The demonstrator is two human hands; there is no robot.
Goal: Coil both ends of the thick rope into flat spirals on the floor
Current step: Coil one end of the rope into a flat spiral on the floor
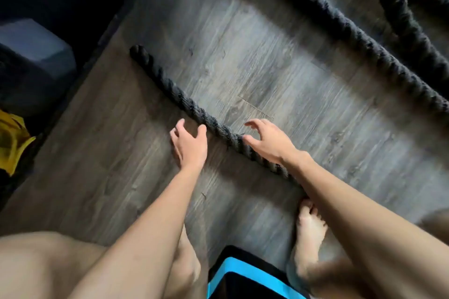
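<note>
While the thick rope (184,102) is just lying straight across the grey wood-look floor (279,60), with no spiral in it yet, both hands are right at it. The left hand (189,145) is on the near side, fingers (179,126) loose and thumb up against the strands. The right hand (267,143) is over it, fingers spread, half-curled, gripping nothing. 2 more runs of it cross the top right corner, its free end points upper left, and a bare foot (308,226) sits just beside it under the right forearm.

no readable text, no labels, no brands, no numbers on anything in view
</note>
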